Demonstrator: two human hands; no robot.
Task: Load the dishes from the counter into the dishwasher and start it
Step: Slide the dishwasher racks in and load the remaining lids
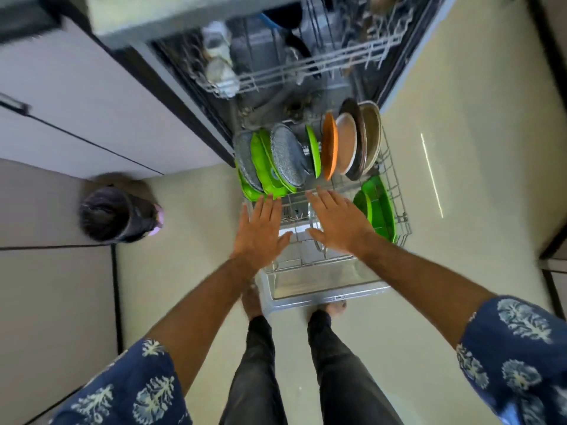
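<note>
Both hands, left hand (260, 228) & right hand (339, 222), flat, fingers straight, holding nothing, over the pulled-out lower rack (395, 191) w/ plates (329, 145) racked upright; next, prob. push rack in.

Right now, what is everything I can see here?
lower rack: one, grey wire, pulled out over the open door
plates: several on edge in it, green, orange, brown, grey speckled
green dishes: right side of the lower rack
upper rack: one, grey wire, holding blurred items
bin: one, dark, on the floor at left
cabinets: pale, at left
hands: left and right, open, fingers spread above the lower rack
</note>
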